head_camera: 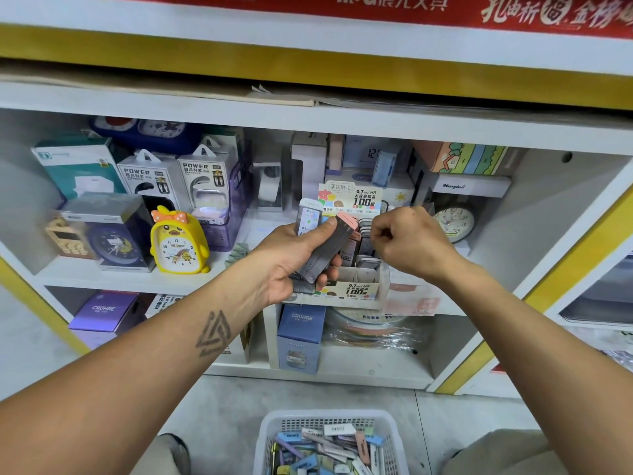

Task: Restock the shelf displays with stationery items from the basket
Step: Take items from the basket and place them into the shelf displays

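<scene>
My left hand (291,262) grips a stack of slim pencil-lead cases (327,250), grey with pink and white ends, held in front of the middle shelf. Just behind it stands the cardboard lead display box (358,287), whose header card (352,197) reads 0.7 HB 100; several cases stand in its slots. My right hand (409,241) hovers over the right side of the box with its fingers curled down. What those fingers hold is hidden. A white plastic basket (270,430) full of loose lead cases sits on the floor below.
A yellow duck alarm clock (178,241), power bank boxes (150,180) and a blue clock box (113,234) fill the shelf's left side. A round clock (457,222) stands to the right of the display box. CRUHRE boxes (301,337) sit on the shelf below.
</scene>
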A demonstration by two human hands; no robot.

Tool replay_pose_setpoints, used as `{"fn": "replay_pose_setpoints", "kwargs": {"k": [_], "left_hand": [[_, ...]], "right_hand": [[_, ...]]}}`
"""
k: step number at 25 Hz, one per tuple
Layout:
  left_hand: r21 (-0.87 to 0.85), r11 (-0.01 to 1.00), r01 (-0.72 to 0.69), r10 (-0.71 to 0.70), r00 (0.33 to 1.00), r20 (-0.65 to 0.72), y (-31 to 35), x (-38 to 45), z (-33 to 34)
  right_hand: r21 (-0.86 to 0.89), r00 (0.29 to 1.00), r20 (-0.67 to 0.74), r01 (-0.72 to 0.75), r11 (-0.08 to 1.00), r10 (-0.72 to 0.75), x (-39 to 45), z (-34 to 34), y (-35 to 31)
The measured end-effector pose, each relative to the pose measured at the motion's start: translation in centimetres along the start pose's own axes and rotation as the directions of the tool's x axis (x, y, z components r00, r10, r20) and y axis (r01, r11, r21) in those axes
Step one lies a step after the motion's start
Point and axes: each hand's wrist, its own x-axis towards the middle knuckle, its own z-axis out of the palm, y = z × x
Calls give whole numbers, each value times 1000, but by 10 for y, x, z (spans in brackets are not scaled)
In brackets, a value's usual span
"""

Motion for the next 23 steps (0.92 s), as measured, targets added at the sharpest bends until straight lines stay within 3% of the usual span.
{"fn": "replay_pose_setpoints", "kwargs": {"k": [4,6,9,13,16,17,19,21,23], "left_hand": [[1,1000,5,-5,1000,1,0,0,0],[-1,1000,4,-4,1000,3,1,0,1],[2,1000,3,-3,1000,3,0,0,2],[15,1000,6,-6,1000,10,-1,-1,2],[26,999,30,-31,998,46,-4,-3,3],[37,999,40,-42,996,72,-4,-3,4],[82,995,58,-68,989,133,-5,-5,5],[141,988,70,-95,979,179,-6,-7,8],[188,979,76,-115,971,208,-7,-8,10]], "right_hand": [[93,993,111,28,995,-38,-3,-4,-4],[-11,989,149,25,1000,-23,-2,-2,-4],[-216,999,53,15,976,-4,-1,0,1],[-165,999,52,4,986,5,0,2,4],[137,995,-70,-55,989,65,3,0,-1],[324,990,-81,-83,942,115,4,-1,-4],[649,986,19,-138,748,165,4,-4,-14],[756,987,118,-159,636,107,2,-3,-21],[755,986,156,-157,636,59,0,0,-26]]}}
